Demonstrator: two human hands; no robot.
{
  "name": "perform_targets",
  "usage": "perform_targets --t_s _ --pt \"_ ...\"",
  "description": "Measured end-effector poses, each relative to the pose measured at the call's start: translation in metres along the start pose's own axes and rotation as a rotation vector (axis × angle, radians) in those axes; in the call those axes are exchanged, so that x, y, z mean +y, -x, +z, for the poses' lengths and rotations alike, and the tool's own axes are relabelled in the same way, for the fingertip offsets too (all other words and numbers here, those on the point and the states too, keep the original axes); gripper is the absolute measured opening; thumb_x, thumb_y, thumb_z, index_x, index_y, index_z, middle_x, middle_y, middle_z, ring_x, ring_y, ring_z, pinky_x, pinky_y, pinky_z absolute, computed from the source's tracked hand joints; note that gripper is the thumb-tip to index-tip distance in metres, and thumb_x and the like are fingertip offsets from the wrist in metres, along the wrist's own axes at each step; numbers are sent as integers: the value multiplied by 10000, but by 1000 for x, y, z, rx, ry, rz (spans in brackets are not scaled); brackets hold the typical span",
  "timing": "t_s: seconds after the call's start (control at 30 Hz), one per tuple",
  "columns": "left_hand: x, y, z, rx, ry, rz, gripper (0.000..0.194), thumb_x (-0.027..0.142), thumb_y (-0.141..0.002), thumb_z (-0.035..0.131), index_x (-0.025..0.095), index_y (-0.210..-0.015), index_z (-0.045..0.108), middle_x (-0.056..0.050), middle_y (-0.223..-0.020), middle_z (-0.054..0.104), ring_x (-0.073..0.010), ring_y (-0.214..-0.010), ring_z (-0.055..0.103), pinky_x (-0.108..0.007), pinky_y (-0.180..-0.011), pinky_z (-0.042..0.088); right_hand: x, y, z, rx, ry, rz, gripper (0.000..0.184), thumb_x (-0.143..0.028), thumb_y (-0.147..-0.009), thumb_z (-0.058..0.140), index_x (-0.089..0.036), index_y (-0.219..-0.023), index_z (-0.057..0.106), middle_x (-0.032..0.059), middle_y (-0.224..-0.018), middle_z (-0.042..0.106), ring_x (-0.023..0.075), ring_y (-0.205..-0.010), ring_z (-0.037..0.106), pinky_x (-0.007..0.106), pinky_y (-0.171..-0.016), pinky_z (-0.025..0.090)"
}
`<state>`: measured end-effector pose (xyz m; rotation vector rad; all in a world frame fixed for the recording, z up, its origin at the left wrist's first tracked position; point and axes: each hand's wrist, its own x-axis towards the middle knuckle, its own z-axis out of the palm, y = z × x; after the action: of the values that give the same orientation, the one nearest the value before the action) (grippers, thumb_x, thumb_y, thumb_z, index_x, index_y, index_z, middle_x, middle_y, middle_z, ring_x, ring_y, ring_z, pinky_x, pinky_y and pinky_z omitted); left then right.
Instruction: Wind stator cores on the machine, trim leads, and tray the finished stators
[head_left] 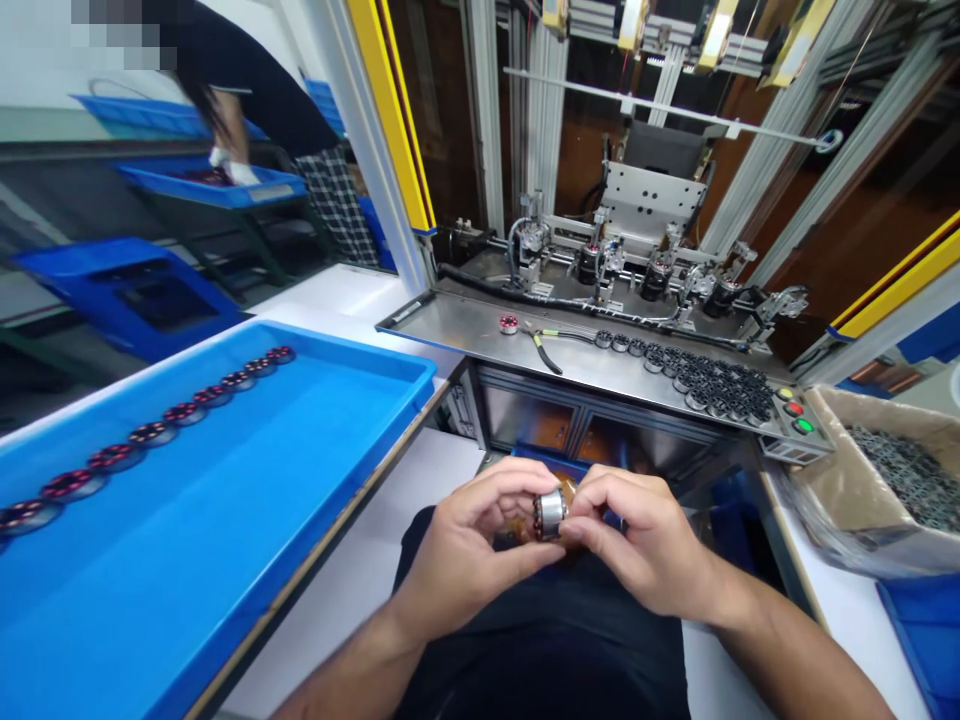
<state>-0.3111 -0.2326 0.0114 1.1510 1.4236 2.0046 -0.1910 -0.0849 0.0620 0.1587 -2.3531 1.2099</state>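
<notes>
Over my lap I hold a small round motor stator [552, 513] with a silver metal side and dark teeth. The thumb and fingers of my left hand [480, 535] close around it from the left. At its right edge, my right hand [637, 530] pinches with thumb and forefinger; any fine wire between those fingertips is too small to make out. More wound stators with red and copper coils [184, 413] stand in a row along the far side of the blue tray [360, 350] at left.
On the metal ledge [465, 335] ahead lie a red-wound stator [508, 325], cutting pliers [544, 350] and many dark stator cores [712, 380]. Behind is a winding machine [645, 260]. A box of grey parts [900, 470] stands right. A co-worker [277, 90] bends over a tray at back left.
</notes>
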Motion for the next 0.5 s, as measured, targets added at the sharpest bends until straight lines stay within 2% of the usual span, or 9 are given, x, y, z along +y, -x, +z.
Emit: perform_targets --t_s 0.1,0.27,0.33,0.43,0.5 --pt "2 0 -2 -15 -4 43 375 135 -688 846 232 -1035 739 -82 -1041 693 -213 -939 709 -266 -784 602 -6 -4 -6 -82 17 43 175 -243 -954 579 -190 -788 594 14 -709 624 124 -630 561 239 -593 437" --pt "5 -1 -16 20 -341 196 354 124 -726 811 234 -1049 716 -88 -1045 700 -222 -983 685 -289 -828 581 -9 -9 -30 -299 18 308 232 -316 -944 603 -193 -751 569 -16 -676 585 115 -607 516 226 -575 400" --pt "12 0 -19 28 -453 233 339 117 -736 794 229 -1043 706 -98 -1051 710 -231 -973 695 -290 -790 592 -11 -11 -39 -308 19 357 210 -371 -896 672 -201 -800 593 -17 -709 580 126 -634 517 226 -582 413" --pt "22 2 -19 4 -575 308 341 85 -745 755 226 -1049 692 -116 -1061 734 -237 -940 718 -297 -759 610 -11 -19 -36 -195 34 240 267 -433 -810 752 -219 -871 606 1 -791 614 160 -718 567 236 -646 470" --pt "22 5 -19 -18 -595 374 401 82 -723 761 219 -1093 687 -133 -1056 745 -245 -905 731 -314 -774 616 -7 -25 -23 -200 84 141 223 -405 -844 710 -221 -798 593 -2 -723 618 153 -651 569 228 -599 462"
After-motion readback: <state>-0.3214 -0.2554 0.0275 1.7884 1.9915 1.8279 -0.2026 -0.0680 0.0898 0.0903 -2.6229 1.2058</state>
